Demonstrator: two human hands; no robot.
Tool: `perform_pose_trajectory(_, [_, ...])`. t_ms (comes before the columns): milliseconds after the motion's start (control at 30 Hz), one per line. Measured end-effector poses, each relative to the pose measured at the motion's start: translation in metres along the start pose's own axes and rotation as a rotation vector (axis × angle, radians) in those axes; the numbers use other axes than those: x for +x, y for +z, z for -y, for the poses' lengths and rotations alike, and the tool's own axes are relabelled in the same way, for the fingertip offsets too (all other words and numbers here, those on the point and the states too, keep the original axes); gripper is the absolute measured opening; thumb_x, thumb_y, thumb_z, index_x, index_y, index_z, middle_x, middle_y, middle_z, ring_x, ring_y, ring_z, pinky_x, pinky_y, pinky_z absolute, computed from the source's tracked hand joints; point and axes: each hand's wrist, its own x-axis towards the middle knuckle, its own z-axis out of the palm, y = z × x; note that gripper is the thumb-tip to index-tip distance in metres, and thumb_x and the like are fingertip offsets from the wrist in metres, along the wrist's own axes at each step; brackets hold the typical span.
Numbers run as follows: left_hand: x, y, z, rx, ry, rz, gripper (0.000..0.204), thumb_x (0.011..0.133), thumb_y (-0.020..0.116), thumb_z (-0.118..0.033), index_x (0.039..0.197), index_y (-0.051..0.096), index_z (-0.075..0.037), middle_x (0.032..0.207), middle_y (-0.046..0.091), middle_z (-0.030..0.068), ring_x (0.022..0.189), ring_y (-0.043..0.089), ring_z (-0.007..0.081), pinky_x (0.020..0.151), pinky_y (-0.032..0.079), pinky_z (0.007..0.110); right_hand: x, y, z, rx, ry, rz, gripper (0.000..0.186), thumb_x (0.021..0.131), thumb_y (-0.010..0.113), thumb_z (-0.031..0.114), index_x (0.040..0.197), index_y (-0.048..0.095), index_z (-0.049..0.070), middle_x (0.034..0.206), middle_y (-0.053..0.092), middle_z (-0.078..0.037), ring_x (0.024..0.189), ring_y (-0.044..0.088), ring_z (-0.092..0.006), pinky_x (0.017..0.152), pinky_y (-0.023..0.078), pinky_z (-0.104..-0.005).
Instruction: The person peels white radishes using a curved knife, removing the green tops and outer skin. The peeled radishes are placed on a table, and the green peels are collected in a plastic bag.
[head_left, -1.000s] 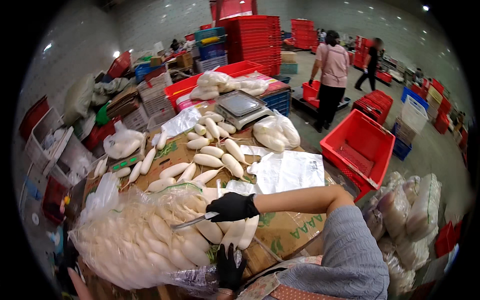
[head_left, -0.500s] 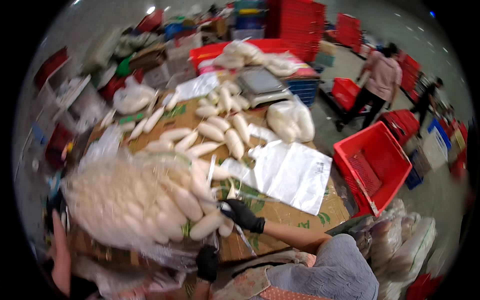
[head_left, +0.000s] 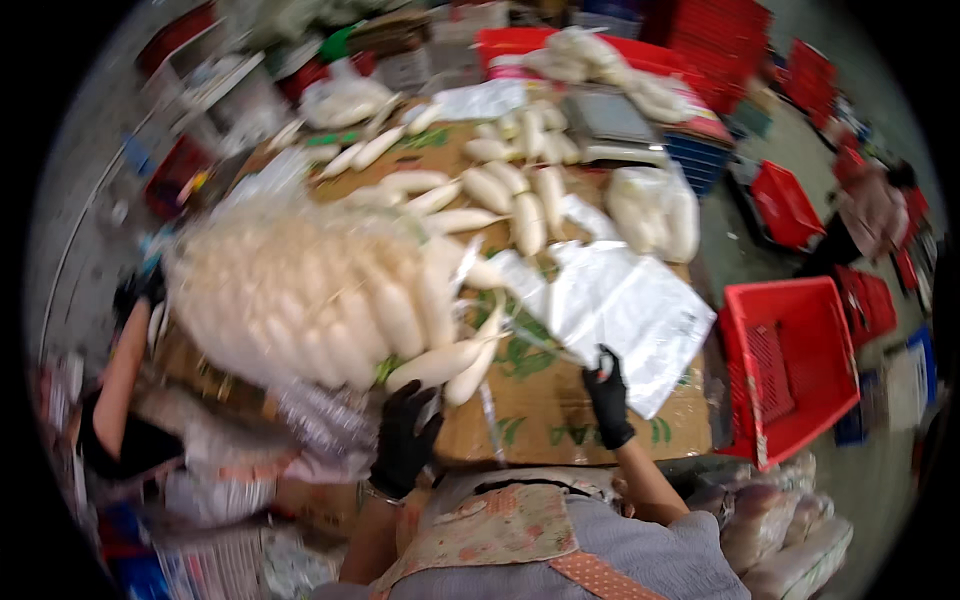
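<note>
A large clear bag of white radishes (head_left: 310, 290) lies on the cardboard-covered table (head_left: 560, 440), its mouth toward the right. Two loose radishes stick out there, one a long radish (head_left: 440, 362). My left hand (head_left: 405, 440), in a black glove, is open just below that radish, thumb apart from the fingers. Farther right, my black-gloved right hand (head_left: 607, 395) is at the near edge of a flat white plastic bag (head_left: 630, 315), finger and thumb curled together. A clear strip (head_left: 540, 340) runs from the radishes toward its fingertips; blur hides what they pinch.
More radishes (head_left: 485, 190) lie at the table's far side, near a scale (head_left: 612, 120) and a filled bag (head_left: 652, 215). To the right stands a red crate (head_left: 785, 365). Another person's gloved hand (head_left: 138, 290) is at the left; a person in pink (head_left: 872, 215) is far right.
My right hand has left the radishes and moved right to the white bag. My left hand has risen from the table's near edge toward the radish. The view has shifted; the far person moved right.
</note>
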Motion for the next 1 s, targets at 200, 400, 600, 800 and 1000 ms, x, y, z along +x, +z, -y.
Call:
perform_pose_trajectory(200, [0.055, 0.063, 0.042, 0.144, -0.012, 0.085, 0.061, 0.063, 0.069, -0.017, 0.118, 0.044, -0.006, 0.111, 0.043, 0.0173, 0.104, 0.04, 0.032, 0.088, 0.033, 0.043, 0.014, 0.009, 0.028, -0.025, -0.073, 0.129, 0.048, 0.075, 0.06, 0.027, 0.119, 0.041, 0.023, 0.085, 0.059, -0.018, 0.073, 0.057, -0.0357, 0.061, 0.046, -0.0388])
perform_pose_trajectory(400, [0.062, 0.091, 0.036, 0.25, -0.052, -0.049, 0.057, 0.056, 0.071, -0.016, 0.108, 0.049, -0.007, 0.101, 0.049, 0.0124, 0.099, 0.043, 0.0305, 0.088, 0.03, 0.043, 0.028, 0.011, 0.005, -0.019, 0.005, 0.217, 0.04, 0.077, 0.056, 0.031, 0.114, 0.045, 0.021, 0.082, 0.06, -0.017, 0.075, 0.058, -0.0351, 0.064, 0.045, -0.0394])
perform_pose_trajectory(600, [0.032, 0.069, 0.011, 0.168, -0.167, -0.129, 0.057, 0.054, 0.073, -0.013, 0.105, 0.051, -0.006, 0.113, 0.045, 0.014, 0.107, 0.038, 0.0332, 0.09, 0.029, 0.046, 0.032, 0.042, 0.003, 0.1, -0.09, 0.292, 0.038, 0.077, 0.056, 0.029, 0.112, 0.049, 0.014, 0.095, 0.059, -0.016, 0.09, 0.056, -0.0319, 0.074, 0.044, -0.0364])
perform_pose_trajectory(800, [-0.001, 0.071, 0.006, 0.047, -0.141, -0.298, 0.056, 0.061, 0.07, -0.004, 0.112, 0.047, -0.006, 0.125, 0.038, 0.0149, 0.118, 0.03, 0.0329, 0.097, 0.026, 0.046, 0.019, 0.041, 0.019, 0.246, 0.104, 0.485, 0.04, 0.076, 0.062, 0.027, 0.11, 0.052, 0.008, 0.08, 0.061, -0.008, 0.065, 0.058, -0.0121, 0.057, 0.046, -0.0251])
perform_pose_trajectory(1000, [-0.011, 0.06, -0.025, -0.157, -0.082, -0.219, 0.05, 0.069, 0.062, -0.003, 0.116, 0.046, -0.005, 0.127, 0.037, 0.0158, 0.121, 0.029, 0.0309, 0.1, 0.023, 0.041, -0.017, 0.048, 0.036, 0.615, -0.029, 0.911, 0.036, 0.085, 0.051, 0.025, 0.116, 0.05, 0.006, 0.091, 0.061, -0.005, 0.07, 0.057, -0.0092, 0.048, 0.04, -0.0184])
